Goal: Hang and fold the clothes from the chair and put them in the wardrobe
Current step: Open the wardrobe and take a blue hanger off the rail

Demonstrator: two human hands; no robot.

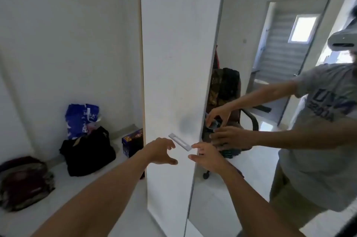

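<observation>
Left hand (pixel 161 150), right hand (pixel 206 154), flanking wardrobe handle (pixel 180 142)

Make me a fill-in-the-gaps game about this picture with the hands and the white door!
1. Both hands, the left hand and the right hand, reach toward the ____ wardrobe door.
2. The long handle sits ____ the two hands.
3. Right of the door is a ____ showing the person's reflection.
4. On the floor at left, a blue bag sticks up behind a ____ bag.

Missing words: white; between; mirror; black
</observation>
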